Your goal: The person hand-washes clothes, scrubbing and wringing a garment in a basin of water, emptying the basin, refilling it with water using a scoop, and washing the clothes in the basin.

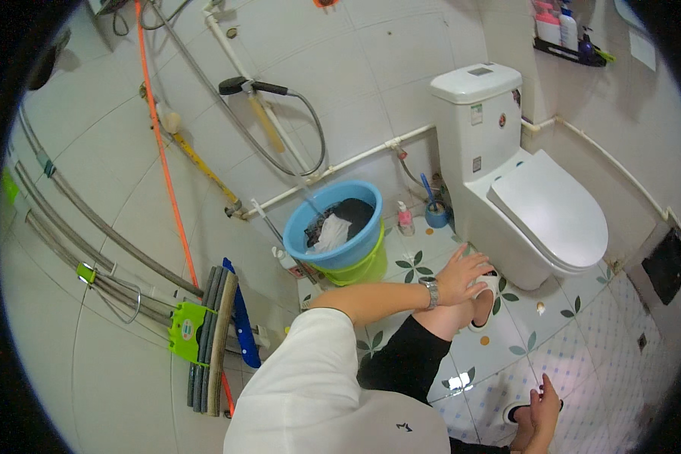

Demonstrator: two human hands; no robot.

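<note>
My left hand (461,276), with a metal-band watch (430,291) at its wrist, rests palm down near my bare knee, fingers spread and holding nothing. Low at the right hangs my right hand (545,402); a small dark spot shows by its fingers, and whether it grips anything is unclear. Ahead of me a blue plastic basin (333,262) sits on a yellow-green bucket (358,269). Dark clothing (356,214) and a white cloth (332,234) lie in its water. From above, a thin stream of water appears to run into the basin.
Right of the basin stand a pink pump bottle (405,220), a toilet brush holder (437,215) and a white toilet (550,210), lid down. A shower head (234,85) hangs on the wall pipe. Sponge mops (213,340) lean at the left. A shelf (567,52) holds bottles.
</note>
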